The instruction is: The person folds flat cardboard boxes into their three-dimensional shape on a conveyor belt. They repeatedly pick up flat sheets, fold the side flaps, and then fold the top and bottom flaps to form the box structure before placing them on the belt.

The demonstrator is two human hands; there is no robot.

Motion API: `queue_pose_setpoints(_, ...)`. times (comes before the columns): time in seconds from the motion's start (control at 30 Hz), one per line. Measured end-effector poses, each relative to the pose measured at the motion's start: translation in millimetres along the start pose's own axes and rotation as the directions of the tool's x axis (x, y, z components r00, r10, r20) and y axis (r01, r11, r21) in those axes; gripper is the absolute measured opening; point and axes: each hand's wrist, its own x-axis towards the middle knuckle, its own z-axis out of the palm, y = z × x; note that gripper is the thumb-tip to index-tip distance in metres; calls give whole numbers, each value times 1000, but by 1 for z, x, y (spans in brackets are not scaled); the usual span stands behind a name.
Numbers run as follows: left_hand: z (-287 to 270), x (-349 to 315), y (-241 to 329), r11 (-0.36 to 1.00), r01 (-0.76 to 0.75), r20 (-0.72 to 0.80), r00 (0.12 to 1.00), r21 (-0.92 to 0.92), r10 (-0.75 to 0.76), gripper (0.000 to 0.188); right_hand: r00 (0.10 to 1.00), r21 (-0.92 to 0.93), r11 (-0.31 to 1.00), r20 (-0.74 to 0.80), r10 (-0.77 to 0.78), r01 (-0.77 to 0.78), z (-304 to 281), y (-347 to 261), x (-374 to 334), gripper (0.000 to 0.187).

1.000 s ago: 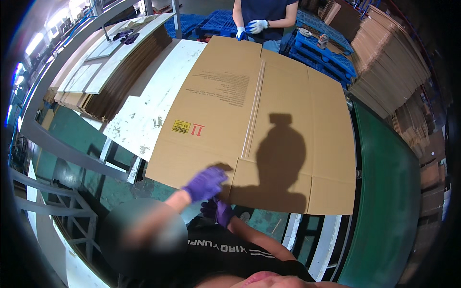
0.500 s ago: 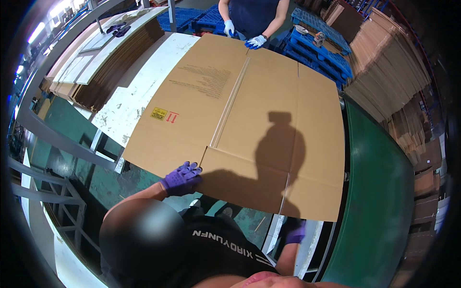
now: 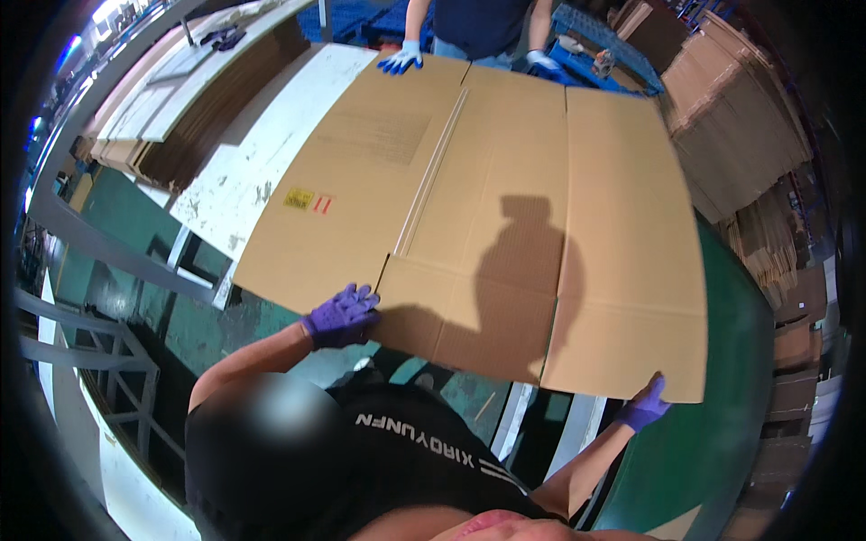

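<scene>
A large brown flattened cardboard box (image 3: 451, 207) with creases, slots and a pale strip lies before me. My left hand (image 3: 343, 317), in a purple glove, grips its near edge beside a slot; the fingers lie over the top, and the thumb is hidden. At the near right corner my right hand (image 3: 645, 406), also purple-gloved, pinches the edge with the thumb on top and the fingers hidden beneath. That right panel reaches over a green surface. Across from me, a co-worker's gloved hand (image 3: 400, 59) rests at the far edge; the other hand (image 3: 545, 64) is by the far right edge.
The box lies partly on a scuffed white table (image 3: 244, 180). A cardboard stack (image 3: 225, 108) under a pale board stands at the left. A green belt-like surface (image 3: 722, 361) runs along the right. Blue pallets (image 3: 604, 54) and tall cardboard stacks (image 3: 735, 117) stand beyond. Grey metal rails (image 3: 117, 252) curve at the left.
My right hand has risen from below the near edge to the right corner. The right panel has spread further right. The co-worker's hands have moved apart. My left hand stays nearly in place.
</scene>
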Motion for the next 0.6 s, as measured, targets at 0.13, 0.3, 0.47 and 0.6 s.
queue_pose_setpoints(0.13, 14, -12, -10, 999, -26, -51, 998, -31, 24, 38, 969, -295, 924, 102, -224, 244, 112, -71, -101, 28)
queue_pose_setpoints(0.3, 28, -25, -18, 998, 6, -62, 998, -62, -9, 41, 417, -127, 713, 875, -247, 689, 190, -37, -236, 35)
queue_pose_setpoints(0.47, 25, -28, -18, 995, 24, -155, 987, -98, -39, 41, 13, -8, 261, 1000, -18, 965, 224, 51, -305, 31)
queue_pose_setpoints(0.6, 26, -25, -19, 985, 22, -218, 974, -172, -60, 51, -32, 26, 182, 999, 30, 983, 213, 84, -306, 32)
